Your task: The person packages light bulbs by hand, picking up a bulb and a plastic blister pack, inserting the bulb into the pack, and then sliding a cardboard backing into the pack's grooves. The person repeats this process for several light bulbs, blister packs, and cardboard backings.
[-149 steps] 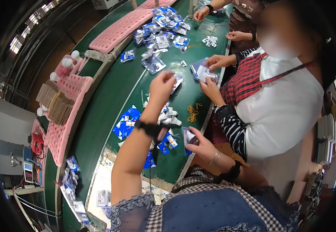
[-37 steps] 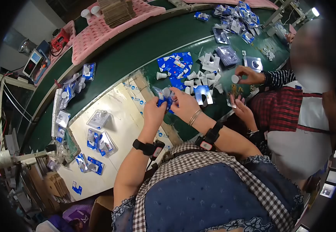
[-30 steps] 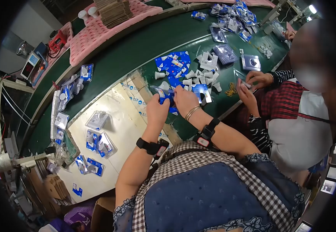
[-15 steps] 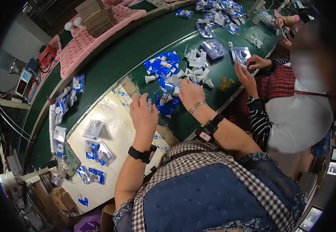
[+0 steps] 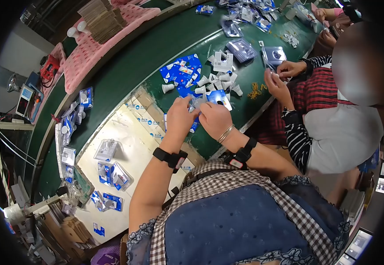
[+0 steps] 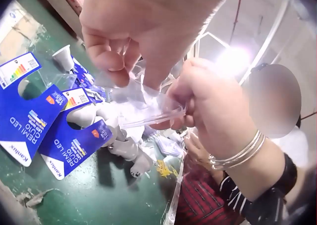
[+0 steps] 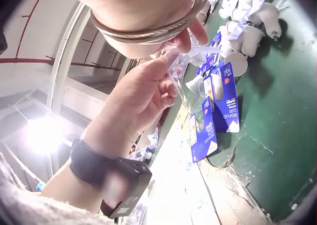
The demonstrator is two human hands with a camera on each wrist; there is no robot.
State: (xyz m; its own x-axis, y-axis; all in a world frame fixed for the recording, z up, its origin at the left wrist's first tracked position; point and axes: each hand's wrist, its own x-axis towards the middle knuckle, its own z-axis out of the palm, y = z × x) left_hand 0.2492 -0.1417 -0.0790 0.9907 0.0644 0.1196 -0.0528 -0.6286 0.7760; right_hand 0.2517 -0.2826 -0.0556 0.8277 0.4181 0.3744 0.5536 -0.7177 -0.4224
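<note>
Both hands meet over the near edge of the green table. My left hand [image 5: 179, 118] and right hand [image 5: 216, 118] pinch a clear plastic package [image 6: 148, 111] between them. In the left wrist view its folded edge shows between the fingers; whether anything lies inside cannot be told. Blue printed cards [image 6: 74, 148] with round cut-outs lie beside and below the hands. White bulbs [image 5: 225, 79] are heaped just beyond them, with a white card [image 5: 222, 61] on top. One bulb [image 5: 167, 88] lies apart, left of the heap.
Filled packs [image 5: 105, 173] rest on the pale board [image 5: 86, 154] at left. Stacked clear shells [image 5: 241, 50] and a pile of blue packs [image 5: 249, 13] are farther back. Yellow bands [image 5: 255, 90] lie at right, near another person's hands [image 5: 284, 79]. Cartons [image 5: 100, 22] stand on pink foam [image 5: 84, 66].
Half a second ago my hands were apart, the left with fingers spread; now they are together at the clear plastic. The head view has shifted slightly.
</note>
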